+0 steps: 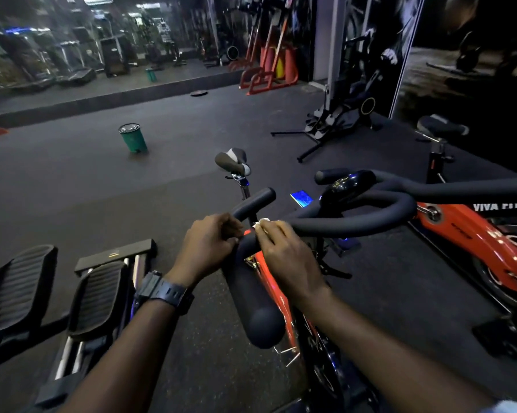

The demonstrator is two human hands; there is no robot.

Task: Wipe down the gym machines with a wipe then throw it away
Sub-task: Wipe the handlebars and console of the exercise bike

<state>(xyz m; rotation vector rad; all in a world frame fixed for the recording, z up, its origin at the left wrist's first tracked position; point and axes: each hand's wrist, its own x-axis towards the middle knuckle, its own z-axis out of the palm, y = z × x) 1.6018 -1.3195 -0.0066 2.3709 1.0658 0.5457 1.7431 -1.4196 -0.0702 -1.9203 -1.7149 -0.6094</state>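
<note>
A small white wipe [261, 225] is pressed by the closed right hand [284, 251] against the padded black handlebar [251, 281] of a red exercise bike [273, 281]. The left hand [208, 244], fingers curled shut, is held against the same bar just left of the wipe; a black watch [162, 290] is worn on its wrist. A green bin [133, 138] is seen far left on the floor [72, 180].

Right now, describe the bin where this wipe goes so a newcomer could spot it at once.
Look past the orange spin bike out to the open dark gym floor. Standing alone there, left of the bike's saddle, is a small green pedal bin. It is the only green thing on that floor, and its dark lid is shut.
</note>
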